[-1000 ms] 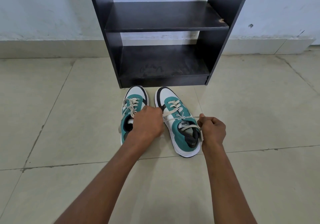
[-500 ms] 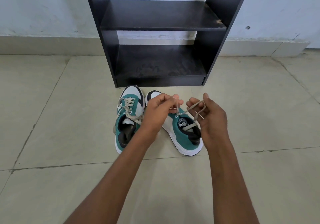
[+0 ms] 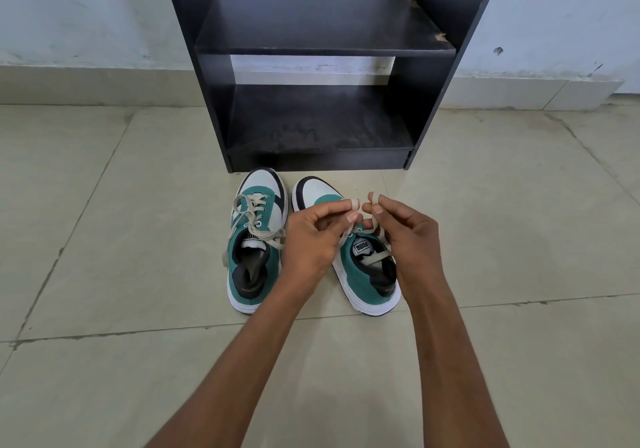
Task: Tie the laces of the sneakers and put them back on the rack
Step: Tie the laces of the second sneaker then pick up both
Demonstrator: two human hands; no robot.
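Two teal, white and black sneakers stand side by side on the tiled floor, toes toward the rack. The left sneaker [image 3: 255,239] has a loose cream bow lying over its tongue. Above the right sneaker [image 3: 367,274] my left hand [image 3: 313,236] pinches one loop of its cream lace [image 3: 354,205], and my right hand [image 3: 407,231] pinches a second loop. The two loops are held upright, almost touching, over the sneaker's eyelets. The black rack [image 3: 322,66] stands right behind the sneakers with two bare shelves.
A pale wall with a tiled skirting runs behind the rack. Beige floor tiles with dark grout lines spread to both sides and toward me.
A second ago my hands pulled the lace ends apart sideways. Since then they have risen and come together, each forming a loop. The sneakers stay in place.
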